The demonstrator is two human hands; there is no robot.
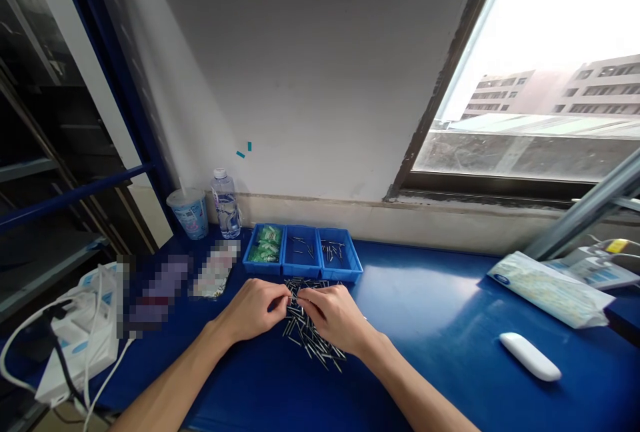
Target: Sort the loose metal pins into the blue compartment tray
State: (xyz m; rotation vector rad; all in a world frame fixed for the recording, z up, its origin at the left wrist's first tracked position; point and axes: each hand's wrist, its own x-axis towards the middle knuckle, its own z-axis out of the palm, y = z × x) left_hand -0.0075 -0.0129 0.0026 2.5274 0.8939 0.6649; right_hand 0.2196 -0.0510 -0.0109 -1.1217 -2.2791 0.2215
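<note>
My left hand [256, 311] and my right hand [334, 315] meet above a loose pile of thin metal pins [313, 344] on the blue table. Thumb and fingers are pinched together on both. Between the two sets of fingertips a small, slim metal pin [294, 298] seems to be gripped, though the fingers cover most of it. Just behind the pile stand three joined blue bins. Green packets fill the left bin [262, 268]; a few pins lie in the middle bin [301, 269], and several more in the right bin [345, 275].
A water bottle [227, 209] and a patterned cup [191, 215] stand against the wall. White power strips with cables [83, 332] lie at left. To the right are a white oblong case [530, 357] and a soft plastic pack [550, 289], under a window.
</note>
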